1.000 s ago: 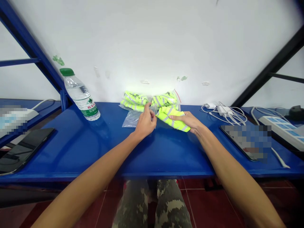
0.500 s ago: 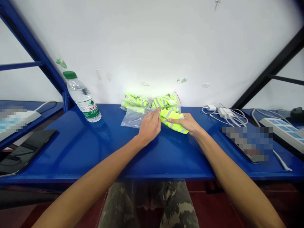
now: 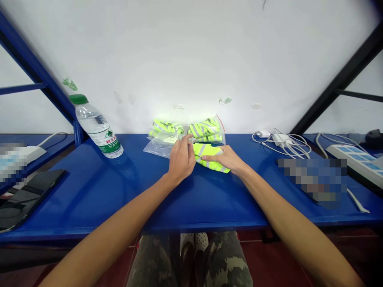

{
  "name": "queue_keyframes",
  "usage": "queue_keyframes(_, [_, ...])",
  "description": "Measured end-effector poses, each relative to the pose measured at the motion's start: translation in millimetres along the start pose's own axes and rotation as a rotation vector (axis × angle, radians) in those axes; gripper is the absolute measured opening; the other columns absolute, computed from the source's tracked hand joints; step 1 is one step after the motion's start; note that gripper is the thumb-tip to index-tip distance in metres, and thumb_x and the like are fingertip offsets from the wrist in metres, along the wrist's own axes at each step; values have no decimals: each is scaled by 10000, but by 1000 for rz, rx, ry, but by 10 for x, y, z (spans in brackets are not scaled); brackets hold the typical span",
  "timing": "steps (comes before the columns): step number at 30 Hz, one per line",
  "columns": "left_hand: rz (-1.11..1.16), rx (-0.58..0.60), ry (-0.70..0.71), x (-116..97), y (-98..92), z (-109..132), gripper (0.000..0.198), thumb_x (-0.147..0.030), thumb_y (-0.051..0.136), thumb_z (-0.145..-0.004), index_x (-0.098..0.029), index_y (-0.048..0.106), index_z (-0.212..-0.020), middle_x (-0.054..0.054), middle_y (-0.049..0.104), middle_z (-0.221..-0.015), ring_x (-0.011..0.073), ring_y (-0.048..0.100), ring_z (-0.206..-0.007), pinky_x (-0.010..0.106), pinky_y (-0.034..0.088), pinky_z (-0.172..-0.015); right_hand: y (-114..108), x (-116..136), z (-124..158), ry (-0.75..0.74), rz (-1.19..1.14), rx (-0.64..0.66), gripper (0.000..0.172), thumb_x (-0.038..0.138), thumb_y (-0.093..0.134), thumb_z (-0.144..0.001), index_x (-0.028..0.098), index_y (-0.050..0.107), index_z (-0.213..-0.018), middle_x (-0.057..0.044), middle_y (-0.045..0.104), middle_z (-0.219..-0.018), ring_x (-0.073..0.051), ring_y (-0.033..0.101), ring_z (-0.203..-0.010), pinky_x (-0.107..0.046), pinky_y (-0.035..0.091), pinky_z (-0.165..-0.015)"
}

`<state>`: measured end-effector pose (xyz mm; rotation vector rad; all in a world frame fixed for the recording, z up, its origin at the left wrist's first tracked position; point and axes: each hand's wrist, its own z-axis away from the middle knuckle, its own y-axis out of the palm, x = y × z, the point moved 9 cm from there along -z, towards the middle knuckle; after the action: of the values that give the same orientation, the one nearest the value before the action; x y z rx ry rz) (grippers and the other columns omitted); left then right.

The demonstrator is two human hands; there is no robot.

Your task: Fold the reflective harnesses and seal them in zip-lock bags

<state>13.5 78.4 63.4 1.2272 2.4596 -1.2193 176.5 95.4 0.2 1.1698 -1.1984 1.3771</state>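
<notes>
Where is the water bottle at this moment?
In the head view, the water bottle stands at the back left of the blue table, beside the blue frame post, left of the bagged yellow items.

Head camera looks down, close above table (image 3: pixel 89 191).

Right hand (image 3: pixel 225 158) has slid further along the folded hi-vis vest (image 3: pixel 211 152) and covers more of it, so it's closer to the left hand (image 3: pixel 180 160) now. Left fingers have shifted from the clear bag (image 3: pixel 155 146) edge up over the vest's end.
</notes>
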Motion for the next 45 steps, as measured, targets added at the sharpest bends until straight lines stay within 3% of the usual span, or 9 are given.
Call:
queue_keyframes(6, [-186,37,125,-245,93,45,367,-232,368,-990,-145,517,-1313,111,675,-1079,250,556,-991,385,411,-916,9,-43,-37,-61,4,-75,401,380,884,-537,138,737,-822,-46,734,-800,-136,609,-607,-236,468,-545])
queue_keyframes(13, [-173,18,162,-324,85,60,362,-231,380,-990,-155,539,-1306,99,685,-1076,250,544,-997,389,388,-905,244,188,76,-306,138,51,322,418,775,-665,158,586,-678,32,572,-644,-90,465,-576,-209,359,-522])
queue_keyframes(24, [15,37,251,-437,143,106,295,-231,419,-987,-156,547,-1241,87,680,-1022,220,580,-947,373,431,-885,97,-18,-3,-151,-240,-159,405,349,841,-528,135,682,-832,-9,668,-745,-125,550,-629,-250,450,-600])
queue_keyframes(28, [52,58,226,-402,192,125,291,-229,417,-979,-165,531,-1239,79,658,-974,217,576,-934,367,455,-889,54,-8,8,-155,-193,-200,383,346,830,-536,137,657,-806,-1,648,-713,-123,535,-612,-248,429,-572])
queue_keyframes(32, [102,96,210,-444,183,158,538,-255,559,-865,-164,412,-1375,76,624,-1023,225,569,-972,383,455,-935,-7,-14,11,-209,-63,-286,382,407,772,-627,167,611,-877,2,643,-771,-144,562,-692,-258,444,-615])
queue_keyframes(36, [53,177,244,-516,239,198,915,-475,728,-739,-163,283,-1475,116,595,-1170,283,547,-1076,441,431,-990,1,-104,-35,-160,-102,-289,358,500,645,-758,199,578,-940,-21,663,-879,-174,611,-826,-272,482,-694])
queue_keyframes(38, [-39,194,233,-475,287,195,947,-508,739,-729,-162,282,-1482,136,588,-1225,314,534,-1122,462,422,-991,44,-116,-57,-135,-129,-244,335,503,621,-776,204,571,-918,-24,663,-877,-175,617,-821,-269,484,-681])
queue_keyframes(42, [-161,154,104,-243,304,135,794,-342,683,-786,-152,320,-1466,135,602,-1240,312,543,-1157,430,440,-953,131,-54,-57,-134,-198,-147,303,456,656,-756,192,601,-892,-35,679,-908,-167,630,-816,-276,508,-697])
queue_keyframes(45, [-192,118,50,-142,271,104,676,-299,654,-810,-150,389,-1414,128,608,-1227,300,555,-1158,409,453,-933,120,-27,-48,-138,-224,-149,283,422,697,-720,186,644,-866,-40,698,-881,-173,650,-797,-300,536,-711])
